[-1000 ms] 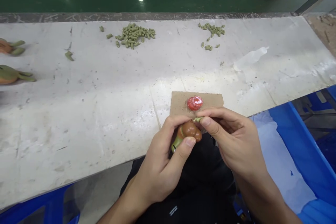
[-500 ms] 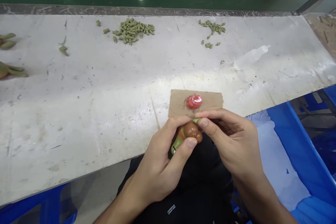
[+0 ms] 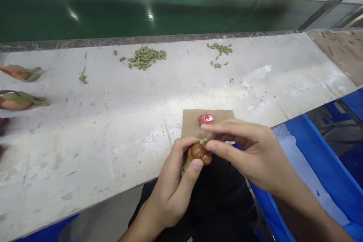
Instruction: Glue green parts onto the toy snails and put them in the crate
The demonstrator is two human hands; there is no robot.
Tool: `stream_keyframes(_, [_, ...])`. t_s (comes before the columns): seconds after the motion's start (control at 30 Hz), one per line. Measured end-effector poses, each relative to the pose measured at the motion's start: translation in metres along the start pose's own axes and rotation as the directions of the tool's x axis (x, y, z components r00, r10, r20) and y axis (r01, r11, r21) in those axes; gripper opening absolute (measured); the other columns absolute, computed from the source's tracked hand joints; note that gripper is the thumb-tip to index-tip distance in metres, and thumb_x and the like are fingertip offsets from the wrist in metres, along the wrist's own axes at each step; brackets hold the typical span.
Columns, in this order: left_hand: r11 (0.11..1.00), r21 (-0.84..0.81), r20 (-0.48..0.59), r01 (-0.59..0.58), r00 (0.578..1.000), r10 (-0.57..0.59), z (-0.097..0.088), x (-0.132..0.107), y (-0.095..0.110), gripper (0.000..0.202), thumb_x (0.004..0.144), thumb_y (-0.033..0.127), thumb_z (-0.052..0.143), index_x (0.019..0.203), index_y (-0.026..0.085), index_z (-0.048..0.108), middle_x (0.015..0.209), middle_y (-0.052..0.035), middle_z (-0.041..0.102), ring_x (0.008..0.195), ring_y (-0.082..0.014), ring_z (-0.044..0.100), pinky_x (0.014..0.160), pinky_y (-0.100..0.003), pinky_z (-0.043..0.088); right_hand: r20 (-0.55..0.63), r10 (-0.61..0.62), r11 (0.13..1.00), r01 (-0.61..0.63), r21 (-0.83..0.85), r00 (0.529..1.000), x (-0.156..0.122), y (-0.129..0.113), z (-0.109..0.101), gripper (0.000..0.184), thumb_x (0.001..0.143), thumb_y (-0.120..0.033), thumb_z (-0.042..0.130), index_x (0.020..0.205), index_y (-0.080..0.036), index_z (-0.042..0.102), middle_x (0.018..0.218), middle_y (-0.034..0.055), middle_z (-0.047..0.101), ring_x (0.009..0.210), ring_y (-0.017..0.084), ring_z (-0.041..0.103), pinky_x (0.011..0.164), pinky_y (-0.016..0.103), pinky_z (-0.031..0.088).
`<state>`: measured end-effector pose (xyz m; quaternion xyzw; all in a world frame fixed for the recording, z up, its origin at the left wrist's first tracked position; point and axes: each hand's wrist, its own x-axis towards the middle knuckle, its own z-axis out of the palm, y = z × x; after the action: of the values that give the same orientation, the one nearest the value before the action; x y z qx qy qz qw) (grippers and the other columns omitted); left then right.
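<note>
At the far left of your white-topped bench lie an orange clay figure with green limbs and a second, green-and-orange clay figure, each with its limbs in place, so those look further along than the piece in your hand (the dark bits at the frame edge below them are too cut off to name). Moving right, a stray green piece sits alone, then two piles of green clay pellets lie toward the far side of the bench, plenty of them unused. Nearer you, your left hand is clenched around the brown clay figure, thumb and fingers wrapped about it, just above your dark lap and just short of a cardboard scrap. A green limb is already on its lower side, and a short green stub stands at its top. A stack of red discs rests on the cardboard, not yet on the figure. Your right hand is loosely open beside the figure, holding nothing that shows. Beyond it, at the right, stands a blue crate.
</note>
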<state>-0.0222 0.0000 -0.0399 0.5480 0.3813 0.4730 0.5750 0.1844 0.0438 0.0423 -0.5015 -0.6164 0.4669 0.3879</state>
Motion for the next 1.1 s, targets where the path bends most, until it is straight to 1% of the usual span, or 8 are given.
stream_keyframes(0.13, [0.997, -0.056, -0.05, 0.057, 0.997, -0.06, 0.004, -0.003, -0.002, 0.021, 0.125, 0.041, 0.058, 0.143, 0.037, 0.068, 0.115, -0.0013, 0.074, 0.1, -0.0204, 0.068, 0.095, -0.035, 0.058, -0.214, -0.168, 0.944, 0.094, -0.318, 0.962, 0.06, 0.01, -0.026, 0.014, 0.108, -0.027, 0.08, 0.111, -0.028, 0.094, 0.106, 0.0068, 0.09, 0.095, 0.029, 0.085, 0.09, 0.048, 0.073])
stream_keyframes(0.23, [0.993, -0.056, -0.127, 0.104, 0.986, -0.11, 0.008, -0.003, 0.0, 0.022, 0.123, 0.047, 0.062, 0.138, 0.032, 0.069, 0.112, -0.0026, 0.074, 0.099, -0.0217, 0.067, 0.094, -0.038, 0.057, -0.289, -0.226, 0.821, 0.022, -0.571, 0.93, 0.125, 0.037, -0.045, 0.038, 0.106, -0.009, 0.061, 0.129, -0.021, 0.089, 0.139, 0.0148, 0.083, 0.112, 0.032, 0.083, 0.105, 0.053, 0.069])
stream_keyframes(0.37, [0.992, -0.059, -0.127, 0.11, 0.985, -0.117, 0.011, -0.002, 0.004, 0.022, 0.122, 0.049, 0.063, 0.133, 0.031, 0.069, 0.107, -0.0021, 0.073, 0.096, -0.0215, 0.066, 0.089, -0.037, 0.056, -0.302, -0.208, 0.769, -0.035, -0.638, 0.931, 0.188, 0.068, -0.057, 0.04, 0.102, -0.002, 0.058, 0.128, -0.013, 0.086, 0.145, 0.0248, 0.077, 0.133, 0.043, 0.077, 0.124, 0.063, 0.056])
stream_keyframes(0.5, [0.987, -0.055, -0.176, 0.15, 0.972, -0.158, 0.013, 0.0, 0.009, 0.027, 0.12, 0.054, 0.066, 0.129, 0.029, 0.071, 0.106, -0.0029, 0.073, 0.094, -0.0226, 0.065, 0.091, -0.039, 0.056, -0.268, -0.205, 0.737, -0.032, -0.675, 0.941, 0.212, 0.076, -0.052, 0.031, 0.106, -0.006, 0.059, 0.122, -0.015, 0.084, 0.144, 0.0232, 0.075, 0.137, 0.045, 0.073, 0.126, 0.067, 0.053])
stream_keyframes(0.67, [0.986, -0.044, -0.181, 0.161, 0.969, -0.167, 0.016, 0.001, 0.012, 0.028, 0.119, 0.055, 0.067, 0.127, 0.029, 0.072, 0.104, -0.003, 0.072, 0.094, -0.0234, 0.066, 0.091, -0.04, 0.057, -0.267, -0.128, 0.729, -0.092, -0.678, 0.955, 0.227, 0.077, -0.043, 0.019, 0.102, -0.006, 0.066, 0.1, -0.016, 0.082, 0.134, 0.0257, 0.074, 0.128, 0.05, 0.074, 0.116, 0.072, 0.056])
stream_keyframes(0.87, [0.963, -0.185, -0.266, 0.195, 0.934, -0.24, 0.015, 0.0, 0.01, 0.029, 0.116, 0.058, 0.072, 0.129, 0.031, 0.071, 0.117, -0.0035, 0.075, 0.098, -0.0212, 0.067, 0.09, -0.036, 0.058, -0.249, -0.125, 0.81, -0.047, -0.584, 0.96, 0.224, 0.061, -0.038, 0.026, 0.093, 0.001, 0.068, 0.085, -0.022, 0.079, 0.111, 0.0171, 0.083, 0.12, 0.042, 0.074, 0.112, 0.059, 0.058])
stream_keyframes(1.0, [0.928, -0.308, -0.321, 0.208, 0.896, -0.308, 0.008, 0.005, 0.01, 0.031, 0.11, 0.053, 0.082, 0.128, 0.03, 0.071, 0.124, -0.005, 0.074, 0.104, -0.0212, 0.071, 0.086, -0.033, 0.062, -0.228, -0.162, 0.89, 0.042, -0.454, 0.96, 0.178, 0.035, -0.034, 0.016, 0.099, -0.012, 0.073, 0.089, -0.022, 0.08, 0.104, 0.0095, 0.087, 0.099, 0.028, 0.08, 0.096, 0.043, 0.066])
stream_keyframes(1.1, [0.945, -0.225, -0.362, 0.238, 0.88, -0.307, 0.004, 0.009, 0.015, 0.036, 0.104, 0.048, 0.092, 0.126, 0.03, 0.07, 0.122, -0.0039, 0.075, 0.107, -0.021, 0.073, 0.087, -0.031, 0.061, -0.211, -0.103, 0.987, 0.074, -0.142, 0.972, 0.116, 0.018, -0.027, 0.01, 0.102, -0.031, 0.084, 0.096, -0.023, 0.083, 0.086, 0.0035, 0.084, 0.069, 0.019, 0.075, 0.065, 0.033, 0.064])
